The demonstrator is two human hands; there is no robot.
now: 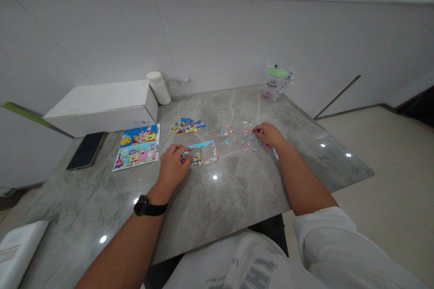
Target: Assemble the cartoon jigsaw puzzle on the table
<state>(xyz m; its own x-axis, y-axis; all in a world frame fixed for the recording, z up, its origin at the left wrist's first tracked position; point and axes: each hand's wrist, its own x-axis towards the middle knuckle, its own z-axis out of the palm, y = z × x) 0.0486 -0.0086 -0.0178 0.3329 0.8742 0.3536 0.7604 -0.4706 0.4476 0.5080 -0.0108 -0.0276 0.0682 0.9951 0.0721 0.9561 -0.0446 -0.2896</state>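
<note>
A partly assembled jigsaw puzzle [210, 159] lies on the grey table, its border joined around a gap in the middle. My left hand [174, 160], with a black watch on the wrist, rests over the puzzle's left end, thumb and index finger a little apart. That end is hidden under the fingers. To the right, loose puzzle pieces [234, 142] are spread out. At their right side my right hand [270, 135] has its fingertips pinched together low over the tabletop, on what looks like a small puzzle piece. Behind the puzzle is a heap of blue and yellow pieces [187, 125].
Left of the puzzle lie two cartoon picture sheets [137, 156] and a dark phone [86, 150]. Along the back stand a white box [105, 104], a white cylinder [158, 88], clear glasses [179, 89] and a plastic-wrapped cup [275, 82]. The table [220, 207] ends close to my body.
</note>
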